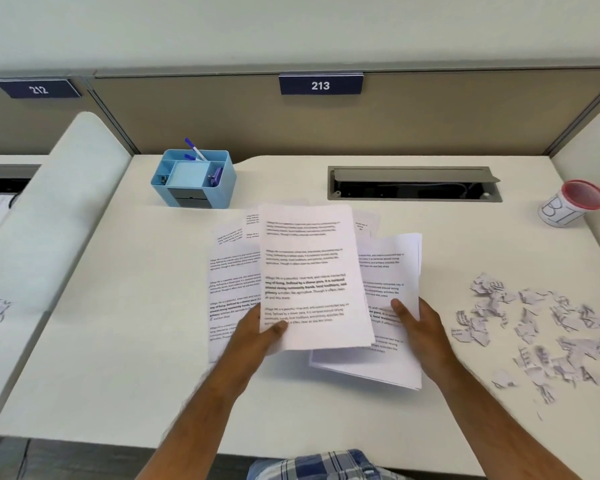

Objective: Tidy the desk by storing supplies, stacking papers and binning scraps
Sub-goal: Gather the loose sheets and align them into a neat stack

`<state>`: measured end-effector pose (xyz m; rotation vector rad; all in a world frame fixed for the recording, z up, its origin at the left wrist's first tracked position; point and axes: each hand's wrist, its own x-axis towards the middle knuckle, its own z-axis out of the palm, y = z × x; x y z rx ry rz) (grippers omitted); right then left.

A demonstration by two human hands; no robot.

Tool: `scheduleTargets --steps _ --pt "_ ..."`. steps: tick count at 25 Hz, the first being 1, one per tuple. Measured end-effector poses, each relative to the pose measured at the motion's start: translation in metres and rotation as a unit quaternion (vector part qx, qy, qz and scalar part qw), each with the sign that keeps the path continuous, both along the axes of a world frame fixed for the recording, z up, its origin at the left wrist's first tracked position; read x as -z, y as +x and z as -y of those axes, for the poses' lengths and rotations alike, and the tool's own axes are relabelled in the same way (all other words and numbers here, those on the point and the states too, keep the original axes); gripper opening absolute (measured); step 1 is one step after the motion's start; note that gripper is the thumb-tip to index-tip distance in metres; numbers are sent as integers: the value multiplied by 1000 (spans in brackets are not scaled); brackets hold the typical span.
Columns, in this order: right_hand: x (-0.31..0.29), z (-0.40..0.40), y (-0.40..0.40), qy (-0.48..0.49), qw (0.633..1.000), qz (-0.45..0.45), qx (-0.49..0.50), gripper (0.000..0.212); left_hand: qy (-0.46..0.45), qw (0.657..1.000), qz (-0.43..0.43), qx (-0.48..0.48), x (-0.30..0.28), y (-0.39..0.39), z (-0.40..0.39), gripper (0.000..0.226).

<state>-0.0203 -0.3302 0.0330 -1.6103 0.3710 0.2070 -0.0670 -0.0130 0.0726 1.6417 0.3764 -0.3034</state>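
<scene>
Our left hand [257, 332] pinches a printed sheet [309, 275] lifted over loose pages [232, 282], while our right hand [418, 327] grips a stack of papers [392, 271]. Right of it lie torn scraps [541, 327]; beyond, a cup [568, 202] with handwriting we cannot make out. Past the left hand stands a blue organizer [194, 180], under a sign [321, 84] reading "213".

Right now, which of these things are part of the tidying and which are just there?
Part of the job:
- printed sheet, in the left hand
- paper stack, in the right hand
- loose sheets
- torn scraps
- blue organiser with pens
- red-rimmed cup

Just there:
- cable hatch
- sign 213
</scene>
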Motion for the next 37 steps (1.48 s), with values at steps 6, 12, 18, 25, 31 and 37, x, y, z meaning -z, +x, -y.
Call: scheduleTargets --steps 6,12,18,25,31,37 --pt "-14 -30 12 73 997 3 -33 34 80 992 -31 93 -2 -12 19 47" --pt "-25 -38 16 119 988 15 -100 42 151 984 -17 88 6 -6 13 50" --pt "-45 -47 12 69 986 29 -147 31 -69 995 -41 57 -19 23 -3 59" --pt "-46 -51 11 45 988 81 -127 28 21 995 86 44 -27 31 2 39" --pt "-34 -53 5 -17 981 119 -151 24 104 981 113 122 -8 29 5 15" --pt "-38 -63 6 -23 992 106 -66 41 120 983 116 71 -12 35 11 19"
